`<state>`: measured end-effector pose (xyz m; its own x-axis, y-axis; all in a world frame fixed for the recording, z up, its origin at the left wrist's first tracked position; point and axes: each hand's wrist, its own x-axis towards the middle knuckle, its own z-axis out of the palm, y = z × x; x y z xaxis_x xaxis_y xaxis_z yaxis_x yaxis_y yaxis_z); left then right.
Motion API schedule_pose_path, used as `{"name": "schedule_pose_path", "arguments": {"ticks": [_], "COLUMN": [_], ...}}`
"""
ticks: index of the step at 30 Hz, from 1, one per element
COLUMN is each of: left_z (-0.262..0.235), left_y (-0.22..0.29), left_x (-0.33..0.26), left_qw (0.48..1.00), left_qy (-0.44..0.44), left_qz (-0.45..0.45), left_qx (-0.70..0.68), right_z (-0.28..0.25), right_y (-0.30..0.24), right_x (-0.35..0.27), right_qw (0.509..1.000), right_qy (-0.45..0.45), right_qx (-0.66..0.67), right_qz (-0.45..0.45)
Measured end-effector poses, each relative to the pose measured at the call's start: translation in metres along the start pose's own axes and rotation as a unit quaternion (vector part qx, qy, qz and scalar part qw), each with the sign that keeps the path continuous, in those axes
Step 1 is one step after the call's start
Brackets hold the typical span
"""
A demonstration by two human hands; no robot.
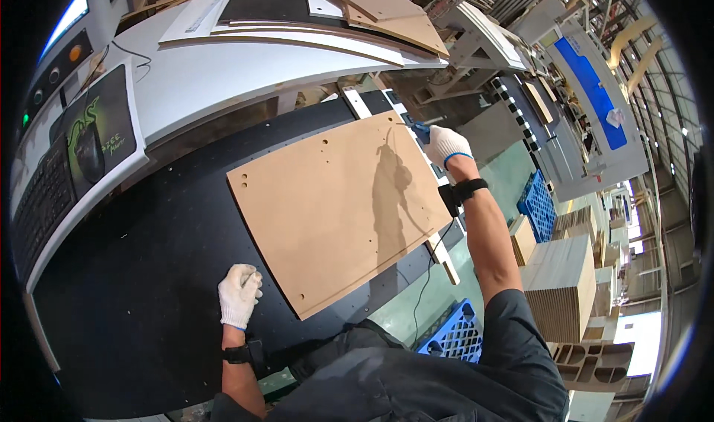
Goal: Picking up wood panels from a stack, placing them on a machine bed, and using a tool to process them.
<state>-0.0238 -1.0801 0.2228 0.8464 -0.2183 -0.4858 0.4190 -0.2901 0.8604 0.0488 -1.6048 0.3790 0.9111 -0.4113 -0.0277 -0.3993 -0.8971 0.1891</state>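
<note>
"What's on the bench?"

"A flat brown fibreboard panel (338, 210), roughly rectangular with one edge slightly curved. Its face is smooth and matte, with small drilled holes near the corners and a few along the edges. It lies skewed on a black machine bed (134, 288) dotted with rows of tiny holes."

"And the hands?"

"Both in white knitted gloves with blue cuffs and a dark band at each wrist. The left hand (239, 295) is curled into a loose fist, resting on the black bed just beside the panel's near corner; I can't tell whether it touches the board's edge. The right hand (445, 146) is stretched to the far right corner of the panel, closed around a small blue tool (421, 131) with a thin metal tip. A dark cord (425, 273) trails down past the board's right edge towards the floor."

"Anything crowding it?"

"Behind the bed runs a white curved counter (223, 72), stacked with pale boards and brown offcuts (394, 16). To the left sit a black keyboard (41, 199) and a mouse on a dark mat (93, 135). On the right, below the arm, are blue plastic crates (537, 206) and a tall stack of tan panels (565, 280). Nothing lies on the board itself, only the shadow of the arm."
</note>
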Motion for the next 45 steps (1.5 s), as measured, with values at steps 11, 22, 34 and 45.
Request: {"name": "schedule_pose_path", "arguments": {"ticks": [11, 22, 34, 45], "left_z": [0.007, 0.030, 0.011, 0.184], "left_y": [0.006, 0.010, -0.003, 0.072], "left_x": [0.010, 0.031, 0.025, -0.136], "left_qw": [0.999, 0.993, 0.989, 0.981], "left_qy": [0.015, 0.104, 0.124, 0.054], "left_qz": [-0.031, 0.057, 0.076, 0.183], "left_qx": [0.022, -0.010, -0.018, 0.037], "right_z": [-0.013, -0.031, 0.053, 0.196], "right_y": [0.062, 0.012, 0.051, 0.135], "right_x": [-0.073, -0.290, -0.294, -0.333], "right_qw": [0.996, 0.935, 0.930, 0.916], "right_qy": [-0.055, -0.351, -0.198, 0.043], "right_qx": [-0.002, 0.046, 0.299, 0.395], "right_qz": [0.064, -0.021, -0.086, 0.055]}}
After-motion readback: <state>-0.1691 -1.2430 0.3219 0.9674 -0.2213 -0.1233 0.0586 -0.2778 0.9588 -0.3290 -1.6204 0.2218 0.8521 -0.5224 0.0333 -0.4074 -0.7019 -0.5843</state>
